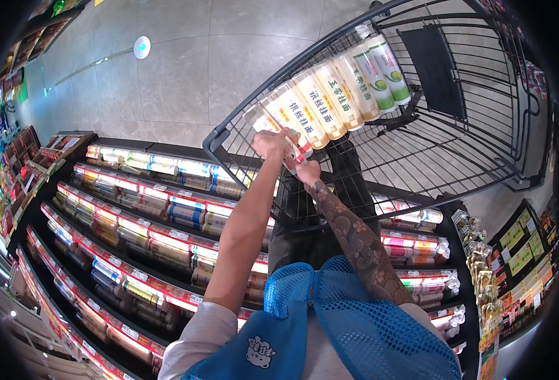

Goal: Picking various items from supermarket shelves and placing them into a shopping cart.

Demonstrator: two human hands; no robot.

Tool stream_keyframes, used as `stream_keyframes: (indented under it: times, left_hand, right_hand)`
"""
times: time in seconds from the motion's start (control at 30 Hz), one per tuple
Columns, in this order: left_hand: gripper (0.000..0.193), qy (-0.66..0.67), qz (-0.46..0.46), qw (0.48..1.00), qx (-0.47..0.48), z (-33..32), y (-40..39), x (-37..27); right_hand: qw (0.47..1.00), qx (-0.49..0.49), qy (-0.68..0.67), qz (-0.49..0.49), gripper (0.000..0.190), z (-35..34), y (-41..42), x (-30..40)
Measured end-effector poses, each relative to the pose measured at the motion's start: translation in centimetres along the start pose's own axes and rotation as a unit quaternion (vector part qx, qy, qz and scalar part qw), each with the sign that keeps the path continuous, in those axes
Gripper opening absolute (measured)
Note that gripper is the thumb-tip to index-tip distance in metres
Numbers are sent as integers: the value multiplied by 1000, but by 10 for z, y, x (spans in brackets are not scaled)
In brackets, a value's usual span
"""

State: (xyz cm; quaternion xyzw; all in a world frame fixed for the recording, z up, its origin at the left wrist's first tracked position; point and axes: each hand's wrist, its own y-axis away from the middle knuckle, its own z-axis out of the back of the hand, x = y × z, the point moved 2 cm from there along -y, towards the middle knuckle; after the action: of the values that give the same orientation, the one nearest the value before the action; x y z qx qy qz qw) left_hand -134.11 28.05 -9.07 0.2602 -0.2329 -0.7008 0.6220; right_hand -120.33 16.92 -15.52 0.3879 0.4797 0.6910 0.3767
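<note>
A wire shopping cart stands before me with a row of noodle packs lying side by side in it. The packs are cylindrical, mostly cream and yellow, and bear writing. Two packs with green ends lie at the row's far right. At the near left end of the row, my left hand grips a white and red noodle pack. Around the lower end of that same pack closes my right hand. The fingers partly cover the pack, and it lies tilted beside its neighbour.
Lit shelves with several tiers of packed noodles stand behind and beside me. A black folding panel is inside the cart's right part. Hanging packets line the shelf's right end. Grey floor tiles run beyond the cart.
</note>
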Motion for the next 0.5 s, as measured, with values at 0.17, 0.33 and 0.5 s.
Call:
stream_keyframes:
  times: [0.17, 0.33, 0.5]
  left_hand:
    - [45, -7, -11, 998, -56, -5, -8, 6]
    - [46, 59, -6, 997, 42, -14, 2, 5]
    - [34, 84, -39, 996, 14, 1, -19, 21]
  right_hand:
    - [1000, 12, -3, 7, 38, -22, -16, -15]
    - [995, 20, -98, -12, 39, -40, -60, -65]
    - [980, 40, -195, -24, 32, -62, -54, -57]
